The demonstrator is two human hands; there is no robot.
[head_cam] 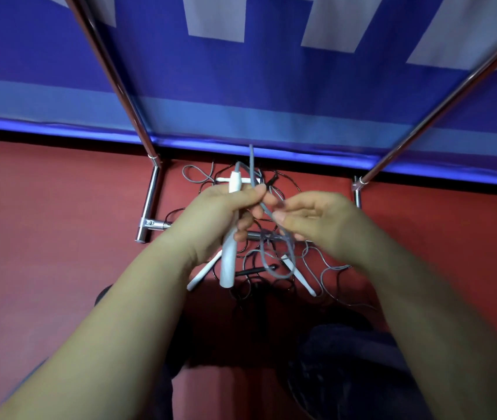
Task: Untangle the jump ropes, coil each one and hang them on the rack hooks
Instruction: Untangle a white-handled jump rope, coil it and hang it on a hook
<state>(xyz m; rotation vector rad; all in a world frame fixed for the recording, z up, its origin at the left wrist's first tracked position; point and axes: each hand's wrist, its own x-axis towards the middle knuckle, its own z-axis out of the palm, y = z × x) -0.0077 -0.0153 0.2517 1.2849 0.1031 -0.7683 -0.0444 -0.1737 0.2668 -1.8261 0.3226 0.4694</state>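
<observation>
My left hand [214, 219] grips a white jump-rope handle [229, 262] upright, its lower end pointing down. A grey cord [252, 165] leaves the handle's top and loops up and back down. My right hand [311, 219] pinches that grey cord [267, 212] just right of the left hand, and a loop hangs below it [283, 268]. Under both hands a tangle of grey and black ropes [326, 268] lies on the red floor, with more white handles [300, 277] and a black handle [253, 270] among them.
Chrome rack legs rise at the left [114, 74] and right [441, 107], with the left foot bar [150, 201] on the red floor [44, 237]. A blue and white banner [271, 86] hangs behind. My dark-clad legs [347, 359] are at the bottom.
</observation>
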